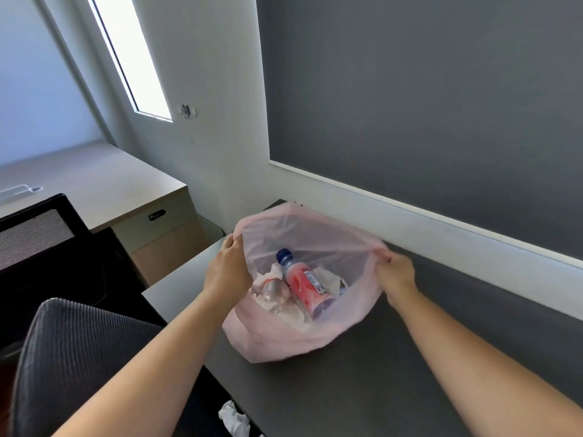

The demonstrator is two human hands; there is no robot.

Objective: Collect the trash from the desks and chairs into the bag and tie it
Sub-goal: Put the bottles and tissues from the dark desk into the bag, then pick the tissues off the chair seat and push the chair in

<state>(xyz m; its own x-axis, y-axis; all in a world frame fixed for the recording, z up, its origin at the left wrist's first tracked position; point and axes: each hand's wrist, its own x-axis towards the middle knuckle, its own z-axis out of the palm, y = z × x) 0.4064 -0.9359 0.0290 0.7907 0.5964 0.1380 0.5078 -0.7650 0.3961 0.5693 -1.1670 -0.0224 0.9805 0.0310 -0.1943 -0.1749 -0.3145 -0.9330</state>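
A thin pink plastic bag (277,335) sits on the dark grey desk (394,373) with its mouth held wide. My left hand (225,272) grips the rim on the left side. My right hand (394,274) pinches the rim on the right. Inside lie a red-labelled bottle with a blue cap (303,283), a clear empty bottle (274,290) and crumpled white tissue (328,275). A crumpled white paper (233,419) lies below the desk's front edge, near the chair.
A grey fabric chair (79,357) stands at the lower left beside the desk. A black mesh chair (38,234) and a light wooden desk (94,184) with a drawer unit are further left. A grey wall panel (426,105) rises behind the dark desk.
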